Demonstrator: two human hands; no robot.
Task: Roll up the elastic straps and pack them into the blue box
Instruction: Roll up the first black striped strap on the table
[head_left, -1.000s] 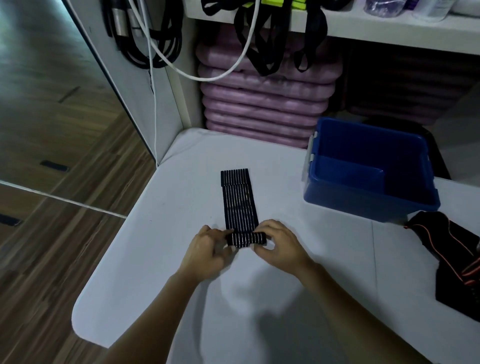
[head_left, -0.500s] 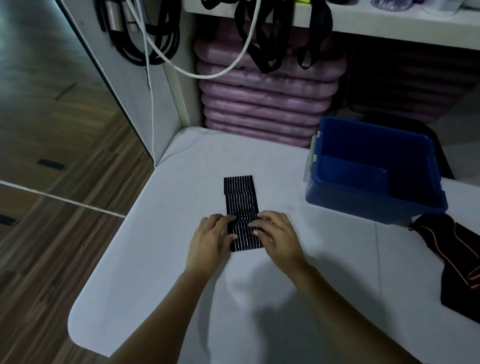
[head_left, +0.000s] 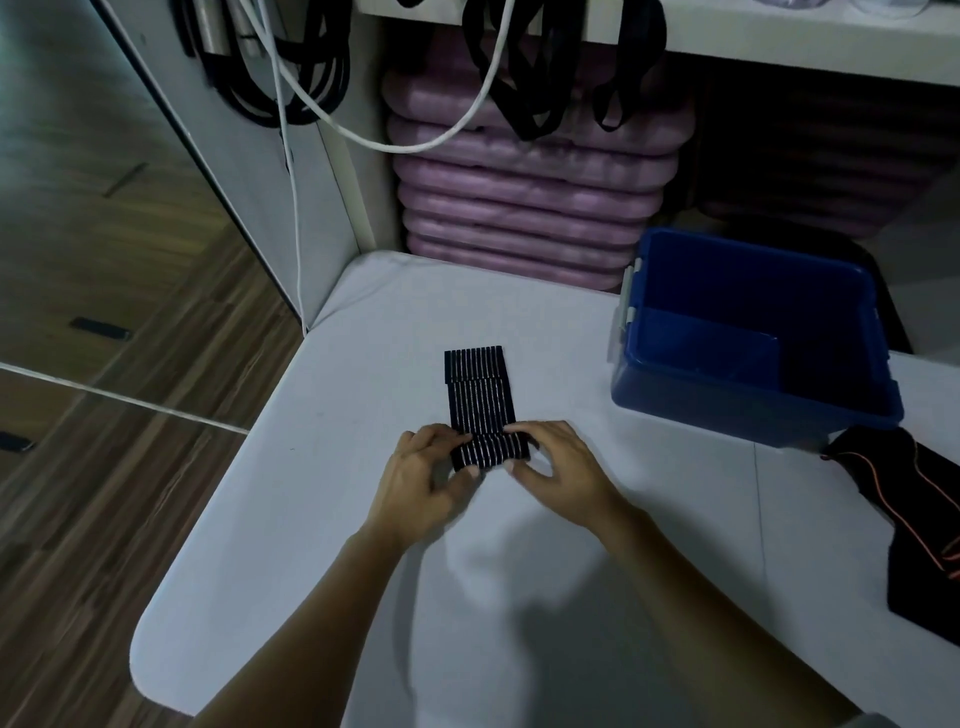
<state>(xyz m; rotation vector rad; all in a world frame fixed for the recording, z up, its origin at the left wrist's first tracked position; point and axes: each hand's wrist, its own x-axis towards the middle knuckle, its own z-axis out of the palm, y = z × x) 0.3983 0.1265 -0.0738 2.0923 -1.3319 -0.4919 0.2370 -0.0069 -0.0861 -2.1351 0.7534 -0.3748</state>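
Note:
A black ribbed elastic strap (head_left: 479, 397) lies flat on the white table (head_left: 322, 519), its near end wound into a roll. My left hand (head_left: 426, 480) grips the roll's left end, fingers curled over it and thumb beneath. My right hand (head_left: 558, 467) grips the roll's right end the same way. The flat part of the strap runs away from me towards the wall. The blue box (head_left: 748, 291) stands open at the right, its inside dark and apparently empty, a hand's width or more from the strap.
Black cloth with orange piping (head_left: 919, 519) lies at the table's right edge. Purple mats (head_left: 524, 187) are stacked behind the table under a white shelf (head_left: 779, 36), with black straps and a white cable (head_left: 467, 119) hanging down. Wooden floor lies left of the table's rounded edge.
The roll has grown thicker and moved away from me along the strap, so the flat part is shorter. Both hands moved forward with it. The camera shifted slightly.

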